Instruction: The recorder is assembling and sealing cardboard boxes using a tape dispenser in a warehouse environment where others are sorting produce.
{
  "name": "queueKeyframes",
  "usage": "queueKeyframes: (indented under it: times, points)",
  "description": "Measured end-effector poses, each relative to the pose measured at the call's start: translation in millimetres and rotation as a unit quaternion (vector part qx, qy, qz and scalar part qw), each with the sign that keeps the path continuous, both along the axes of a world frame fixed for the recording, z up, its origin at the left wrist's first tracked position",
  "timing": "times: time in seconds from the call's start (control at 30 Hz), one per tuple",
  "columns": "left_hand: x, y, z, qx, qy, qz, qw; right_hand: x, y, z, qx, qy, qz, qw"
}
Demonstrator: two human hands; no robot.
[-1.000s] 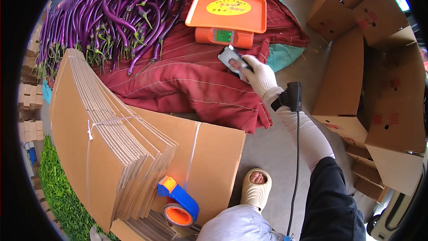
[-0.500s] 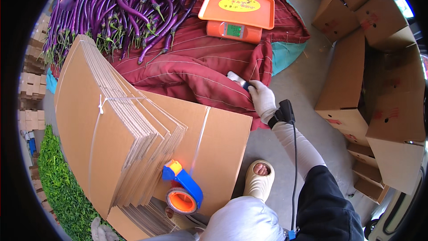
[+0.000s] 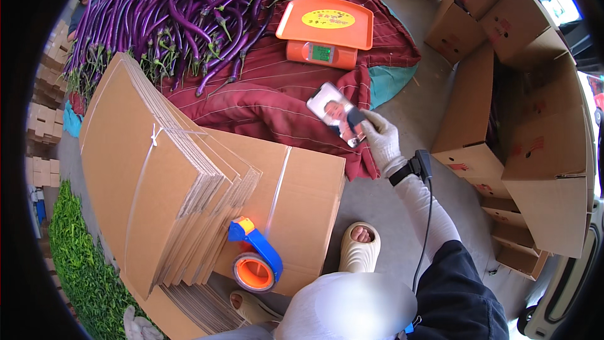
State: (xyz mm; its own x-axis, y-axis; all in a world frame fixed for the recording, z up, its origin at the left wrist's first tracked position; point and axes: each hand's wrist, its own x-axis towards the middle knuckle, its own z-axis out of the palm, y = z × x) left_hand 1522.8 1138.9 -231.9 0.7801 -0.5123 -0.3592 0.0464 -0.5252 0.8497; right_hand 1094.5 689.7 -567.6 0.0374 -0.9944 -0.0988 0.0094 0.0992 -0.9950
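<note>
Head view shows first the big stack of flattened cardboard sheets (image 3: pixel 157 176), tied with a thin string, which leans over a flat brown carton (image 3: pixel 302 214); the lower right edge of this carton ends just beside a foot in a cream slipper (image 3: pixel 358 249). Behind them a dark red blanket (image 3: pixel 264 97) lies on the floor and carries a heap of long purple eggplants (image 3: pixel 176 19) and an orange weighing scale (image 3: pixel 324 31), whose front edge is near the blanket folds. On the right side, open cardboard boxes (image 3: pixel 522 126) stand along the picture edge, and between them and the blanket there is a strip of bare grey concrete floor (image 3: pixel 402 182). An orange and blue tape dispenser (image 3: pixel 255 261) rests on the flat carton, near its lower edge. The right hand (image 3: pixel 377 138), in a white glove, is closed around a smartphone (image 3: pixel 336 113), holding it tilted above the blanket edge. The left hand is not visible.
</note>
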Motion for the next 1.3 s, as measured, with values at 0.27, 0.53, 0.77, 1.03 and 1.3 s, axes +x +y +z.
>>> queueKeyframes:
  times: [0.27, 0.53, 0.77, 1.03, 1.3]
  points:
    - [-9.1, -41.8, -12.0, 0.04, 0.012, -0.027, 0.999, 26.7, 25.1, -77.9, 0.02, 0.331, -0.022, 0.943]
    - [-9.6, -54.5, -13.0, 0.06, 0.023, -0.047, 0.997, 48.1, 1.7, -44.5, -0.111, 0.549, 0.108, 0.821]
    - [-12.3, -35.8, -11.4, 0.031, 0.028, -0.069, 0.997, 23.6, 15.5, -42.5, -0.122, 0.568, 0.109, 0.807]
    - [10.3, 72.6, -9.3, -0.158, -0.115, 0.113, 0.974, 9.6, 55.2, 24.8, -0.148, 0.329, -0.054, 0.931]
    - [0.0, 170.2, -5.8, -0.201, -0.056, 0.15, 0.966, 38.6, 111.4, 55.6, -0.23, 0.327, -0.019, 0.916]
